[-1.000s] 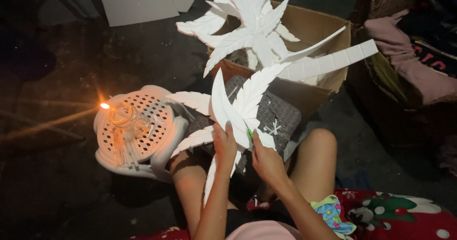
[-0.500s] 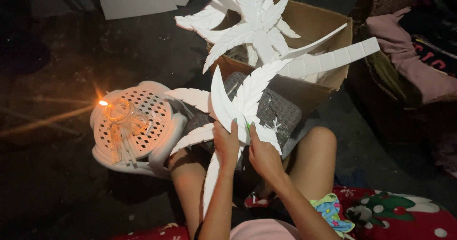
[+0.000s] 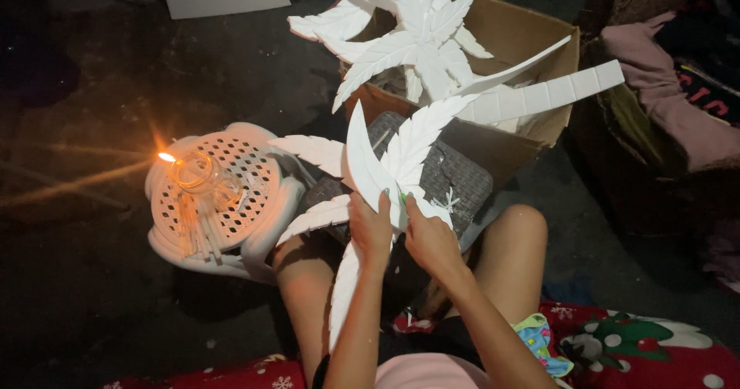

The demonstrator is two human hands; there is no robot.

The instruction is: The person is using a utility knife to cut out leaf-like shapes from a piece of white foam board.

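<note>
- The white foam palm-leaf cutout (image 3: 378, 181) you hold stands upright over your lap, its fronds spreading over a grey woven basket (image 3: 455, 181) just behind it.
- Past the basket, an open cardboard box (image 3: 524, 42) holds more white foam leaves (image 3: 408, 34) and a segmented foam strip (image 3: 555, 96) that juts out to the right.
- To the left, an overturned white plastic stool (image 3: 223, 204) carries a small lit lamp (image 3: 193, 171); its flame sits near the lowest frond but apart from it.
- The dark floor (image 3: 92, 296) lies open to the left; clothes (image 3: 671, 104) crowd the right edge.
- Compared with half a second ago, the cutout and both hands sit in much the same pose.
- Your left hand (image 3: 371, 231) clasps the cutout's stem where the fronds meet, fingers wrapped around it.
- Your right hand (image 3: 430, 239) pinches the same junction from the other side, fingers closed on the foam.
</note>
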